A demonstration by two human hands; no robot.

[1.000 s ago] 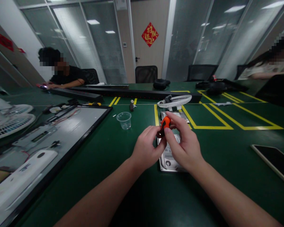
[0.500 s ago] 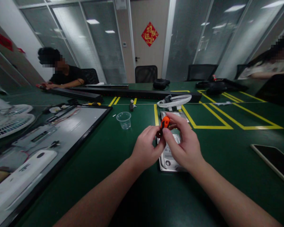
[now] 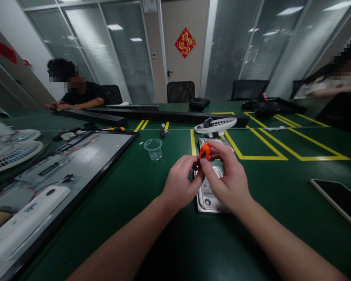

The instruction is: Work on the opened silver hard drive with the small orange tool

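An orange-and-black screwdriver (image 3: 205,151) stands over a silver hard drive (image 3: 206,191), its handle pinched by the thumb and fingers of my right hand (image 3: 226,171). The fingers of my left hand (image 3: 183,175) close round its lower end, just beneath the handle. The shaft and tip are hidden by my fingers, so I cannot tell whether the tip touches the drive. My right hand covers much of the drive's right side. Just behind the drive lies another flat metal piece (image 3: 226,144), partly covered by my right fingers.
A clear plastic cup (image 3: 153,149) stands left of my hands. A large panel with a black frame (image 3: 114,148) fills the left side. A white fan grille (image 3: 218,125) lies behind the drive. On the right is a phone (image 3: 339,199). Two people sit across the table.
The screwdriver's handle has turned in my right fingers and shows more orange and less black. Both hands stay almost in the same place.
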